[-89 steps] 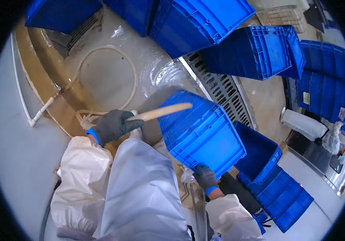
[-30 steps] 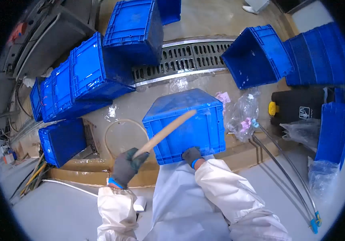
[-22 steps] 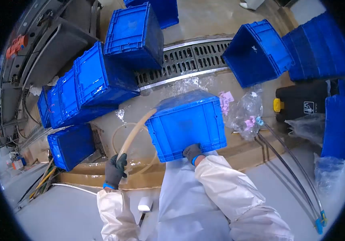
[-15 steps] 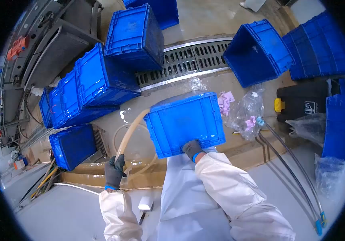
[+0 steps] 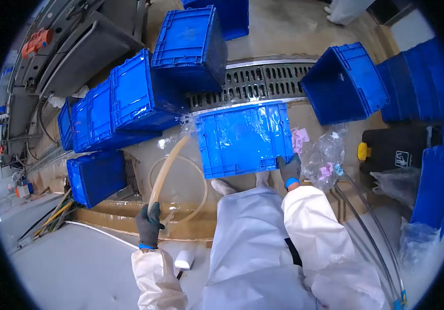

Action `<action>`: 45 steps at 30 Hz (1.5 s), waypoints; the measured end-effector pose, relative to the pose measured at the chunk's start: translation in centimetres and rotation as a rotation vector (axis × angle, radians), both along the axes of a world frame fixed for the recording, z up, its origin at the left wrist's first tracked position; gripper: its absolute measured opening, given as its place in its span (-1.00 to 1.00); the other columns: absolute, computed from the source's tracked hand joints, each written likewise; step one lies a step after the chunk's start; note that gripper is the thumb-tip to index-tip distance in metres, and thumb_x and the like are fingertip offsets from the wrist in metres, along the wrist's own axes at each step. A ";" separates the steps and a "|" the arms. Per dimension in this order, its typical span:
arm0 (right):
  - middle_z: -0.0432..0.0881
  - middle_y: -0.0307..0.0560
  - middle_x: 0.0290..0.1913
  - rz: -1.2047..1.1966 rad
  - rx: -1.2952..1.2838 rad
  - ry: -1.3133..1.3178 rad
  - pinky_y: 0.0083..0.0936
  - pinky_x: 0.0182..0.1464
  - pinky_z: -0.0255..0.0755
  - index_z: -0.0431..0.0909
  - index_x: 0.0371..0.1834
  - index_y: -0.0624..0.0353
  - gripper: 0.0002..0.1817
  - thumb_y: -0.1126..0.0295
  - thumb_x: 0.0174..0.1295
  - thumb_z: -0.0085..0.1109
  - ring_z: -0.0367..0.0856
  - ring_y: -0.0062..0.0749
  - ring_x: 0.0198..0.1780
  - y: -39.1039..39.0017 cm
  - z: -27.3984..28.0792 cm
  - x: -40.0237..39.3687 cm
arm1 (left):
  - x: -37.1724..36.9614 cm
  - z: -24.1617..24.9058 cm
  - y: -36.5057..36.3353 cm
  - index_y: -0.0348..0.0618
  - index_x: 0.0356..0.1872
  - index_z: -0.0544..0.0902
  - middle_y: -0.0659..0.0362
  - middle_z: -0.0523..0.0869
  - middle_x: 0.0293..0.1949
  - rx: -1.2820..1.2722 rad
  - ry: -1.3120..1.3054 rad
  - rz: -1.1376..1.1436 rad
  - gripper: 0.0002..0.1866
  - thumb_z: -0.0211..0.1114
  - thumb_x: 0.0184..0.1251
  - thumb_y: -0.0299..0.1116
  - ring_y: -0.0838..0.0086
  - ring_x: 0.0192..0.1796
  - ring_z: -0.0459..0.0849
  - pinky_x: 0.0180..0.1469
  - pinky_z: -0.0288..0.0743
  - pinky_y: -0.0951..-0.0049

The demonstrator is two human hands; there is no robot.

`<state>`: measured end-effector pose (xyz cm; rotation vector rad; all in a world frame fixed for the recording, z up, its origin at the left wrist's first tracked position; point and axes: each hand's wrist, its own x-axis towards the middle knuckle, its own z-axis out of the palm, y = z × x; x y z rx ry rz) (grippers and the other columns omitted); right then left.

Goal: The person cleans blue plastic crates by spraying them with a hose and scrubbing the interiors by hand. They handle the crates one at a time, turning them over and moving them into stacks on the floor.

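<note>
My left hand [image 5: 149, 225], in a dark grey glove, is wrapped round a pale, translucent hose [image 5: 166, 168]. Water spills from the hose's far end at the left side of a blue plastic crate [image 5: 245, 137]. The crate's wet side faces up, and water splashes over it. At its near right corner, my gloved right hand [image 5: 290, 169] grips the edge; the fingertips are partly hidden. A loop of the hose lies on the wet floor behind my left hand.
More blue crates [image 5: 134, 95] stand at the left, with another open crate [image 5: 343, 82] at the right. A drain grate [image 5: 255, 81] runs across the floor. Clear plastic bags [image 5: 325, 155] and a black bin [image 5: 395, 147] lie right. Another person's leg [image 5: 347, 10] shows at the top.
The crate has tipped away from me, so its side now faces up more. My right hand has shifted right to its near corner. Water now splashes on it from the hose.
</note>
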<state>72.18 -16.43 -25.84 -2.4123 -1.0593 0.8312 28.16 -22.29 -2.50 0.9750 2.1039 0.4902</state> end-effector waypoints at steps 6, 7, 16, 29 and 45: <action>0.70 0.24 -0.29 0.112 -0.059 0.071 -0.11 -0.15 0.52 0.59 -0.12 0.32 -0.55 0.14 0.09 0.34 0.68 0.16 -0.26 -0.5 -5.6 -2.7 | 1.4 1.0 -0.5 -0.28 -0.31 0.63 0.19 0.63 -0.49 0.028 -0.015 0.077 -0.64 0.26 0.43 -0.11 0.57 -0.56 0.59 -0.67 0.50 0.52; 0.71 0.19 -0.25 0.139 -0.088 0.195 -0.12 -0.14 0.53 0.60 -0.11 0.30 -0.58 0.16 0.12 0.32 0.68 0.09 -0.24 -0.4 -6.2 -3.5 | 2.1 1.1 -0.4 -0.28 -0.31 0.64 0.23 0.60 -0.53 0.044 -0.033 0.089 -0.65 0.30 0.40 -0.13 0.60 -0.57 0.56 -0.66 0.46 0.53; 0.62 0.02 -0.05 0.402 0.235 0.838 -0.24 0.06 0.57 0.33 0.31 0.06 -0.40 -0.07 0.36 0.13 0.63 -0.17 -0.07 1.5 1.7 -16.9 | 7.0 0.4 -1.0 -0.19 -0.29 0.68 0.22 0.55 -0.63 0.057 0.093 -0.098 -0.75 0.44 0.28 -0.20 0.59 -0.55 0.49 -0.49 0.36 0.42; 0.31 -0.34 -0.62 -0.709 -0.246 1.731 -0.57 -0.59 0.18 0.52 -0.22 0.14 -0.31 -0.37 0.33 -0.10 0.26 -0.58 -0.64 1.1 10.0 -16.0 | 13.7 -1.2 -2.7 -0.16 -0.11 0.68 -0.04 0.75 -0.33 -0.206 0.029 -0.573 -0.55 0.40 0.24 0.03 0.04 -0.28 0.73 -0.21 0.56 0.18; 0.25 -0.39 -0.71 -0.714 -0.338 1.896 -0.57 -0.63 0.11 0.56 -0.22 0.21 -0.21 -0.43 0.30 -0.18 0.18 -0.58 -0.71 -2.4 4.9 -12.0 | 16.3 -2.9 -3.8 -0.12 -0.15 0.68 -0.11 0.72 -0.34 -0.286 0.026 -0.703 -0.51 0.29 0.28 0.15 -0.10 -0.23 0.69 -0.18 0.53 0.01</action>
